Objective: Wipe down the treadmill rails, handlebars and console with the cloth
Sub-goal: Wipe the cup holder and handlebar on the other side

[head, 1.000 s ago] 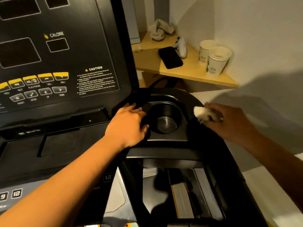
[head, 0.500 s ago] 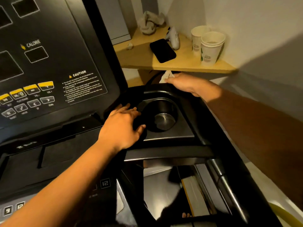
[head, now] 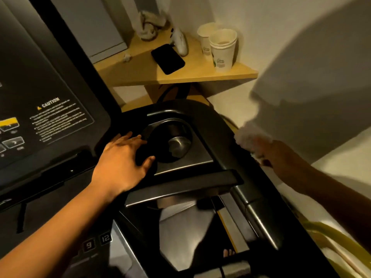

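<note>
cloth point(head: 244, 137) bunched in right hand point(head: 279, 155), left hand point(head: 122, 157) well apart

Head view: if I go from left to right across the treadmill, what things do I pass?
caution label → left hand → cup holder → cloth → right hand

Crumpled white cloth point(head: 244, 137) bunched at the black console point(head: 210, 125) right rim.
</note>
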